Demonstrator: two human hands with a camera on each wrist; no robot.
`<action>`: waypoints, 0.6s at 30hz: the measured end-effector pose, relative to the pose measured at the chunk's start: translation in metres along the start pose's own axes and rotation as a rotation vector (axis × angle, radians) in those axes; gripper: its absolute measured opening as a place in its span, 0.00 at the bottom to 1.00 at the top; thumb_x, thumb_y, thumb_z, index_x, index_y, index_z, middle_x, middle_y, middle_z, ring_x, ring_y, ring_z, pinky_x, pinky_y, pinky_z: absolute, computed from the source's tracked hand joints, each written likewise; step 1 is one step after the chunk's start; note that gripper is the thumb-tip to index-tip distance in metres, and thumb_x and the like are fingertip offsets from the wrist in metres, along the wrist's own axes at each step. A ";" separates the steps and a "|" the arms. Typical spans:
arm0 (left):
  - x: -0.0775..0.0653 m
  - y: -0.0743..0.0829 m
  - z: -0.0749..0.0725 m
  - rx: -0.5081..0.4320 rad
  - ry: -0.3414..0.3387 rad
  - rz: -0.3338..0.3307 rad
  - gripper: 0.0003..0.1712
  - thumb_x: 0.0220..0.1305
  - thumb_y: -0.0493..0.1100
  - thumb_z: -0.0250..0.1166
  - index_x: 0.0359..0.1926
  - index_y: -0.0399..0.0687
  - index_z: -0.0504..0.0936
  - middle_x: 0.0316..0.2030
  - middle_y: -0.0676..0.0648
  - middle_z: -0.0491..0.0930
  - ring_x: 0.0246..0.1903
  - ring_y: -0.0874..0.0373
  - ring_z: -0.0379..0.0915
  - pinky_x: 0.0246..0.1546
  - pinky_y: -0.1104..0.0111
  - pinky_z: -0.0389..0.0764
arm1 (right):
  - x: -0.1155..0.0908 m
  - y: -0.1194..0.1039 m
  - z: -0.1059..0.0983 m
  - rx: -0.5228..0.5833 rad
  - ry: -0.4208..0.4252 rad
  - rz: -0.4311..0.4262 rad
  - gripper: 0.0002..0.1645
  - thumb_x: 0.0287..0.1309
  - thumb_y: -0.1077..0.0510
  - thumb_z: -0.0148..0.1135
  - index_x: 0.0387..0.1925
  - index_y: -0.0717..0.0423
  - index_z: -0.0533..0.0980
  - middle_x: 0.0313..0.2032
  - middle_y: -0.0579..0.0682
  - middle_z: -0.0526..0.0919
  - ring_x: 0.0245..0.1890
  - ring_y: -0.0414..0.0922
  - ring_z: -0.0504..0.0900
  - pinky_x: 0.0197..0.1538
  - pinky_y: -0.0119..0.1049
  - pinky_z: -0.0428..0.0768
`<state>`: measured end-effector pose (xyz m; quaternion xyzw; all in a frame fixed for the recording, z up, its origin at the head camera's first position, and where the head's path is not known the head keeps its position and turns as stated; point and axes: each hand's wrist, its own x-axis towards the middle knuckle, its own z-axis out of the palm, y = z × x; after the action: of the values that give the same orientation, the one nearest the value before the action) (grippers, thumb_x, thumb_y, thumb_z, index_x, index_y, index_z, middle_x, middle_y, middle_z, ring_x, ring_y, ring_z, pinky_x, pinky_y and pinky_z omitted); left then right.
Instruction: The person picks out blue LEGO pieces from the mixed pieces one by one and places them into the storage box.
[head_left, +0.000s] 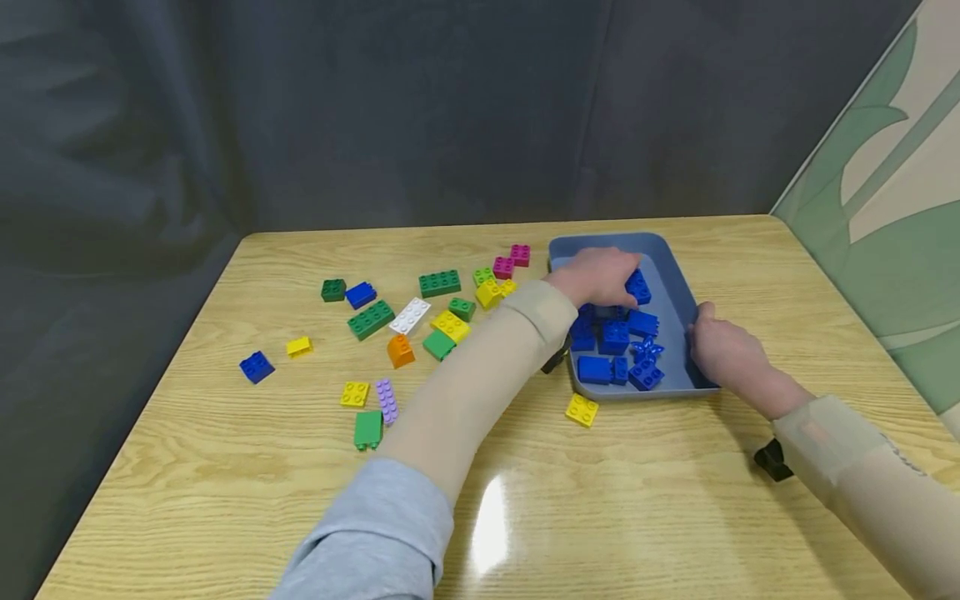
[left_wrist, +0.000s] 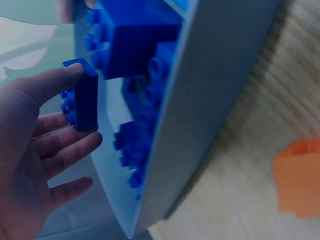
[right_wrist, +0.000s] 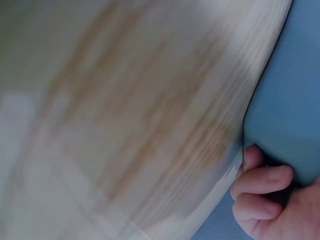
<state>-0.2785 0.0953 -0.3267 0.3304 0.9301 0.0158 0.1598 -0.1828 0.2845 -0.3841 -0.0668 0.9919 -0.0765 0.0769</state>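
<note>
My left hand [head_left: 600, 275] reaches over the grey-blue tray [head_left: 678, 287] and pinches a blue toy brick [left_wrist: 86, 97] between thumb and fingers. Seen from the left wrist, the brick's studs face the palm and the lower fingers are spread. Several other blue bricks [head_left: 613, 337] lie in the near left part of the tray, among them a blue flower-shaped piece [head_left: 647, 349]. At the tray's right side, my right hand [head_left: 731, 354] grips the wall near the front corner. Curled fingers [right_wrist: 262, 180] show against the tray wall in the right wrist view.
Left of the tray, loose bricks are scattered: a white one [head_left: 410, 316], an orange one [head_left: 401, 351], a lilac one [head_left: 387, 401], several green and yellow ones, and blue bricks [head_left: 257, 367] too. One yellow brick [head_left: 582, 410] lies by the tray's front edge. A dark curtain [head_left: 420, 117] hangs behind.
</note>
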 end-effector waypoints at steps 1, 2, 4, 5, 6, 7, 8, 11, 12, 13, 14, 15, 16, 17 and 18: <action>0.002 0.000 0.002 -0.001 0.002 -0.010 0.40 0.65 0.62 0.61 0.72 0.55 0.60 0.63 0.55 0.69 0.60 0.63 0.65 0.62 0.68 0.65 | 0.000 0.000 0.000 -0.001 0.002 -0.001 0.23 0.71 0.64 0.37 0.51 0.86 0.49 0.16 0.61 0.71 0.16 0.54 0.76 0.19 0.50 0.74; 0.003 0.000 0.003 -0.003 0.006 -0.023 0.40 0.65 0.62 0.61 0.73 0.55 0.60 0.63 0.54 0.69 0.60 0.63 0.65 0.62 0.68 0.65 | -0.001 -0.001 0.000 -0.002 0.004 0.000 0.23 0.71 0.64 0.37 0.51 0.86 0.49 0.16 0.61 0.71 0.16 0.54 0.75 0.19 0.50 0.74; 0.005 0.001 0.006 -0.014 0.016 -0.050 0.41 0.65 0.61 0.61 0.73 0.55 0.59 0.64 0.54 0.68 0.61 0.62 0.64 0.62 0.68 0.65 | -0.001 -0.001 -0.001 -0.003 0.001 0.002 0.24 0.71 0.64 0.36 0.52 0.86 0.48 0.16 0.61 0.70 0.16 0.54 0.75 0.19 0.50 0.74; 0.006 0.001 0.008 -0.024 0.021 -0.062 0.41 0.65 0.61 0.61 0.73 0.55 0.59 0.64 0.54 0.68 0.61 0.63 0.64 0.62 0.68 0.65 | -0.001 -0.001 -0.002 -0.004 -0.002 0.004 0.24 0.71 0.63 0.36 0.52 0.86 0.48 0.16 0.61 0.71 0.16 0.54 0.75 0.19 0.50 0.74; 0.007 0.001 0.009 -0.031 0.026 -0.073 0.40 0.65 0.61 0.61 0.73 0.56 0.59 0.64 0.55 0.68 0.61 0.63 0.64 0.62 0.68 0.66 | 0.000 -0.002 -0.002 -0.004 -0.005 0.005 0.24 0.71 0.63 0.36 0.53 0.86 0.48 0.16 0.61 0.71 0.16 0.54 0.76 0.19 0.50 0.75; 0.007 0.002 0.011 -0.042 0.029 -0.082 0.39 0.65 0.60 0.61 0.72 0.56 0.60 0.64 0.55 0.68 0.62 0.63 0.64 0.62 0.68 0.65 | 0.000 -0.002 -0.002 -0.001 -0.008 0.007 0.24 0.72 0.63 0.36 0.53 0.86 0.48 0.16 0.61 0.71 0.16 0.54 0.75 0.19 0.50 0.75; 0.007 0.002 0.012 -0.047 0.032 -0.090 0.39 0.65 0.60 0.61 0.72 0.57 0.60 0.64 0.55 0.68 0.62 0.63 0.64 0.62 0.67 0.65 | 0.000 -0.002 -0.003 0.001 -0.011 0.007 0.24 0.72 0.63 0.36 0.53 0.86 0.48 0.16 0.61 0.71 0.16 0.54 0.75 0.19 0.50 0.75; 0.009 0.003 0.016 -0.056 0.036 -0.096 0.37 0.65 0.59 0.61 0.72 0.59 0.61 0.65 0.57 0.67 0.63 0.63 0.62 0.63 0.67 0.64 | 0.000 -0.002 -0.002 0.001 -0.012 0.004 0.24 0.71 0.63 0.35 0.53 0.86 0.48 0.15 0.61 0.71 0.16 0.54 0.76 0.19 0.50 0.75; 0.010 0.004 0.017 -0.051 0.039 -0.093 0.37 0.65 0.59 0.60 0.72 0.60 0.60 0.66 0.57 0.66 0.64 0.63 0.61 0.64 0.67 0.63 | 0.000 -0.002 -0.002 0.001 -0.009 0.002 0.24 0.71 0.63 0.36 0.53 0.86 0.48 0.15 0.60 0.71 0.16 0.54 0.75 0.19 0.50 0.74; 0.010 0.004 0.018 -0.045 0.042 -0.090 0.38 0.65 0.59 0.60 0.73 0.60 0.59 0.67 0.58 0.65 0.64 0.63 0.60 0.64 0.67 0.62 | 0.000 -0.002 -0.002 -0.001 -0.006 0.001 0.24 0.71 0.63 0.36 0.53 0.86 0.48 0.15 0.60 0.70 0.16 0.54 0.75 0.18 0.50 0.74; 0.011 0.004 0.019 -0.038 0.044 -0.087 0.39 0.65 0.59 0.60 0.73 0.61 0.58 0.68 0.58 0.64 0.65 0.63 0.59 0.65 0.66 0.61 | 0.000 -0.002 -0.002 -0.003 -0.004 0.001 0.24 0.71 0.63 0.36 0.53 0.86 0.48 0.15 0.60 0.70 0.15 0.54 0.75 0.18 0.50 0.74; 0.012 0.004 0.020 -0.035 0.048 -0.085 0.39 0.65 0.60 0.60 0.74 0.61 0.57 0.68 0.58 0.63 0.66 0.63 0.58 0.65 0.66 0.60 | 0.000 -0.002 -0.002 -0.005 0.000 0.000 0.24 0.71 0.63 0.36 0.53 0.86 0.48 0.15 0.60 0.70 0.15 0.54 0.75 0.18 0.49 0.74; 0.013 0.005 0.020 -0.029 0.052 -0.080 0.39 0.65 0.60 0.60 0.74 0.61 0.57 0.69 0.58 0.62 0.66 0.63 0.58 0.66 0.66 0.60 | 0.000 -0.001 -0.001 -0.006 0.002 0.001 0.24 0.71 0.63 0.36 0.53 0.86 0.48 0.15 0.60 0.70 0.15 0.54 0.75 0.18 0.49 0.74; 0.013 0.005 0.021 -0.025 0.053 -0.078 0.40 0.65 0.60 0.59 0.74 0.61 0.57 0.69 0.58 0.62 0.66 0.63 0.58 0.66 0.66 0.60 | 0.000 -0.001 -0.001 -0.006 0.006 0.001 0.23 0.71 0.63 0.36 0.52 0.85 0.49 0.15 0.60 0.70 0.15 0.53 0.75 0.17 0.49 0.73; 0.014 0.005 0.022 -0.016 0.058 -0.074 0.39 0.66 0.60 0.59 0.74 0.61 0.57 0.69 0.58 0.62 0.66 0.63 0.58 0.66 0.65 0.60 | -0.001 -0.001 -0.001 -0.006 0.007 -0.001 0.23 0.71 0.63 0.36 0.52 0.85 0.49 0.15 0.60 0.70 0.15 0.53 0.75 0.17 0.49 0.73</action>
<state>-0.2789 0.1062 -0.3507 0.2937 0.9458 0.0269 0.1358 -0.1825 0.2840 -0.3825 -0.0671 0.9923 -0.0736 0.0732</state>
